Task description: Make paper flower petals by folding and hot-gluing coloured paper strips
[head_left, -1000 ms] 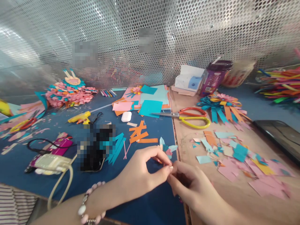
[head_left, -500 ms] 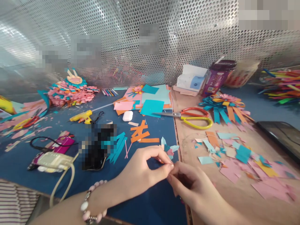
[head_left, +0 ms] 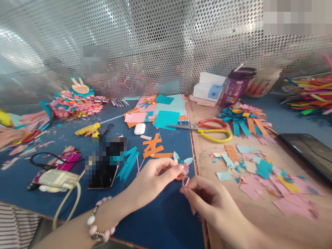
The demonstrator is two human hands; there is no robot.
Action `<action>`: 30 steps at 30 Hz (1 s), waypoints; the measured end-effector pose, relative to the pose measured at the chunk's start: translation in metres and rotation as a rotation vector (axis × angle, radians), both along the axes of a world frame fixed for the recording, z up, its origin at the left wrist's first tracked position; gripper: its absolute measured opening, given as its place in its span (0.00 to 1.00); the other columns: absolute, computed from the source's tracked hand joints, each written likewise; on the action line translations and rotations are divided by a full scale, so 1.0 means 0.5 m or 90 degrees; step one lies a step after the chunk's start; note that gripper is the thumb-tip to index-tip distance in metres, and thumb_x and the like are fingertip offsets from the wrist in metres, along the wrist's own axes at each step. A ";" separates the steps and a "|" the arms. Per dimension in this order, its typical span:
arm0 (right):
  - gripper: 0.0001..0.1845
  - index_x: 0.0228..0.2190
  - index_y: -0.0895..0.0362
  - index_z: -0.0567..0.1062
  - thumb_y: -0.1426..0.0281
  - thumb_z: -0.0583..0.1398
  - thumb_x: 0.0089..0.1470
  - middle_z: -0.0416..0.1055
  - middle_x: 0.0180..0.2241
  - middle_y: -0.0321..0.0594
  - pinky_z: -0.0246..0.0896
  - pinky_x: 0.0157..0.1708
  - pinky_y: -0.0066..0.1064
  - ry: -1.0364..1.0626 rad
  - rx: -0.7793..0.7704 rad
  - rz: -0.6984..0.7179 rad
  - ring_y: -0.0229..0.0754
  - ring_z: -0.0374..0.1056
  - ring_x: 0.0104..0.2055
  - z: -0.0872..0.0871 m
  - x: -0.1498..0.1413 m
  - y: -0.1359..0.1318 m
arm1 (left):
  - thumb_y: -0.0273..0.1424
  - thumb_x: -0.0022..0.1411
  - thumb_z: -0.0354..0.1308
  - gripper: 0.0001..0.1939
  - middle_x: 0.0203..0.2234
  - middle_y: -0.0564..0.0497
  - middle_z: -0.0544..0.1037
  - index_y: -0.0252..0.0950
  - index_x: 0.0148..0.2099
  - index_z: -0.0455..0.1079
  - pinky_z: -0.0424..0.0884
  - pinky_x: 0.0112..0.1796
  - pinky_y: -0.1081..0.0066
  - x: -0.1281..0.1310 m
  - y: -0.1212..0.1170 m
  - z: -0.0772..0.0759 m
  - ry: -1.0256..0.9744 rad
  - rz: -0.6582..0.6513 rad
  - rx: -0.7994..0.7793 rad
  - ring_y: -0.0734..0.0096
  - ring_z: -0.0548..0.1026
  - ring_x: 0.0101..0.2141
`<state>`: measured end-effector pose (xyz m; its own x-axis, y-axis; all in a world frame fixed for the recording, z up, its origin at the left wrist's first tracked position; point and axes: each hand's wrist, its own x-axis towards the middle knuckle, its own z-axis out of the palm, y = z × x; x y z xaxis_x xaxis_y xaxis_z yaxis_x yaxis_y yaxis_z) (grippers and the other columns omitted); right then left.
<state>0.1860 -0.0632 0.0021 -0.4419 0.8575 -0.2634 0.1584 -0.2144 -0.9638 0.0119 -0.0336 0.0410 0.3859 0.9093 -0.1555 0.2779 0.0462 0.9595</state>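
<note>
Blue tabletop (head_left: 166,228); pink strip (head_left: 187,182) points from right hand (head_left: 212,199) toward left hand (head_left: 155,183).

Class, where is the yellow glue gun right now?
In the head view, the yellow glue gun lies left of centre on the blue tabletop, in front of the pink-and-blue paper bouquet and left of the white earbuds case.

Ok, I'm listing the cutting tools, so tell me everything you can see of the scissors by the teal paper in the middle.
The scissors have slim, metallic grey blades and two large, plastic-looking handle loops, one orange-red, one yellow. They lie with the blades looking closed, tips pointing to the picture's left across the teal paper sheet; the handle loops are on the brown surface. Nobody is holding them.
</note>
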 end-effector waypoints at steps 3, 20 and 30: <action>0.17 0.26 0.57 0.68 0.57 0.55 0.57 0.61 0.19 0.31 0.55 0.21 0.22 0.006 0.003 -0.002 0.31 0.57 0.21 0.000 0.001 0.001 | 0.37 0.61 0.55 0.12 0.33 0.49 0.77 0.34 0.35 0.72 0.68 0.42 0.69 -0.003 0.000 0.001 0.023 -0.002 0.029 0.67 0.74 0.38; 0.18 0.28 0.57 0.68 0.55 0.55 0.57 0.60 0.19 0.31 0.55 0.21 0.22 -0.008 -0.011 0.003 0.31 0.56 0.21 0.006 0.000 0.004 | 0.35 0.59 0.57 0.09 0.31 0.50 0.77 0.34 0.35 0.72 0.68 0.37 0.72 -0.007 0.002 -0.008 0.032 -0.003 0.003 0.70 0.73 0.34; 0.17 0.26 0.57 0.66 0.56 0.56 0.55 0.59 0.19 0.30 0.55 0.19 0.21 0.004 0.004 -0.007 0.30 0.56 0.20 -0.003 -0.002 0.004 | 0.35 0.57 0.60 0.10 0.34 0.49 0.76 0.34 0.38 0.71 0.68 0.37 0.71 0.005 -0.008 -0.004 0.054 -0.033 0.017 0.69 0.73 0.36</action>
